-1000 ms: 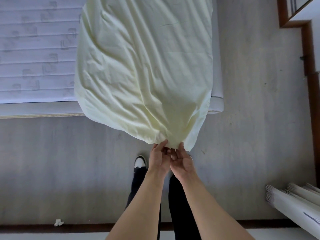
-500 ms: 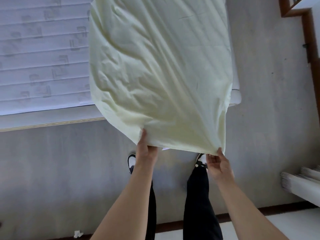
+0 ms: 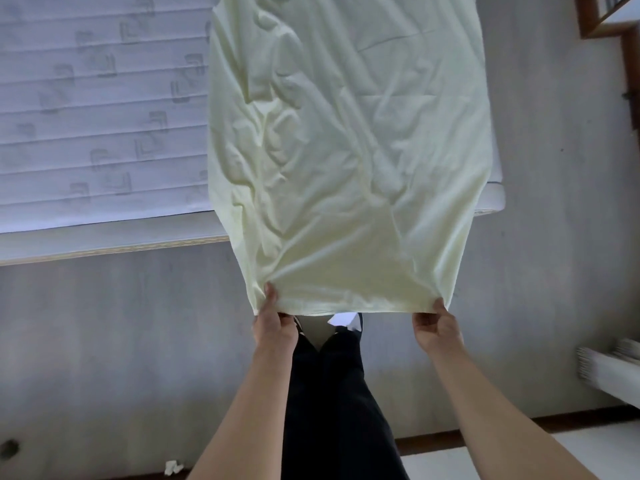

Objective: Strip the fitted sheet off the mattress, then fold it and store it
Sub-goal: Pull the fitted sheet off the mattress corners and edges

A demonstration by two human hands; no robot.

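Left hand [image 3: 273,327] and right hand [image 3: 437,327] each pinch the sheet [image 3: 346,161] at its near edge, held apart to stretch it flat. The rest lies on the mattress [image 3: 104,116], probably to keep it off the floor while folding.

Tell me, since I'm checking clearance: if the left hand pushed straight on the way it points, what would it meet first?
The left hand already grips the pale yellow sheet, so more sheet comes first; beyond it probably the mattress, though depth is unclear.

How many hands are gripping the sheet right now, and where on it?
2. The left hand pinches the near edge of the sheet at its left corner; the right hand pinches the same edge at the right corner. The sheet's far end runs out of view.
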